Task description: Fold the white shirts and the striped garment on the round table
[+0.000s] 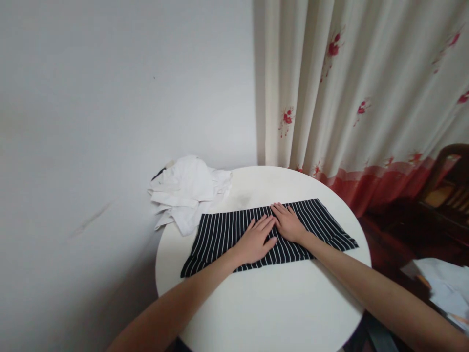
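Note:
A black cloth with white stripes (220, 237) lies spread in a long, wide band across the round white table (271, 303). Flat on its middle rests my left hand (255, 239), fingers stretched out and slightly apart. Just right of it, my right hand (287, 222) also presses flat on the cloth near its far edge. The fingertips of both hands come close together at the centre. Neither hand grips anything. Some of the stripes under the palms are hidden.
A heap of white cloth (190, 186) sits at the table's far left, against the wall (128, 98). Behind the table hangs a floral curtain (311, 98). To the right are a wooden chair (443, 161) and, lower down, a white pile (445, 281).

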The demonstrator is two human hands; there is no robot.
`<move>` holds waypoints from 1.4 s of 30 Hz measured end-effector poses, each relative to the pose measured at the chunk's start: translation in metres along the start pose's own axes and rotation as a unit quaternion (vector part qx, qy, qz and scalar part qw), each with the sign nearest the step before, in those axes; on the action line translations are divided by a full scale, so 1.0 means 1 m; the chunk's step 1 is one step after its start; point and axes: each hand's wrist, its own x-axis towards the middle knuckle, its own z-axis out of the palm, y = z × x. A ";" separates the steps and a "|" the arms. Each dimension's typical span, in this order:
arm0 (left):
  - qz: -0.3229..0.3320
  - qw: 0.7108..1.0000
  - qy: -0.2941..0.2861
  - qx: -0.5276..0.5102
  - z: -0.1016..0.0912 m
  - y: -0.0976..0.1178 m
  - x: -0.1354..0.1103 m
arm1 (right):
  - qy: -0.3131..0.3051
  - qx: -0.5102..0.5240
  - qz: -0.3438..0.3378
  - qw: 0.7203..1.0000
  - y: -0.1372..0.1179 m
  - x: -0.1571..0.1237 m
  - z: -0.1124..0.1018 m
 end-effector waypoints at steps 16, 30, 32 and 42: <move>0.022 0.999 -0.029 -0.029 -0.023 0.009 0.000 | 0.047 -0.018 0.031 0.998 -0.010 -0.022 -0.024; -0.114 0.992 0.042 0.029 0.019 -0.004 0.027 | -0.032 -0.044 0.128 0.990 0.011 -0.034 -0.011; -0.114 0.992 0.040 0.024 0.019 -0.003 0.028 | -0.028 -0.065 0.182 0.981 0.043 -0.044 -0.018; -0.116 0.992 0.039 0.010 0.021 -0.003 0.029 | 0.044 -0.136 0.264 0.954 0.082 -0.062 -0.046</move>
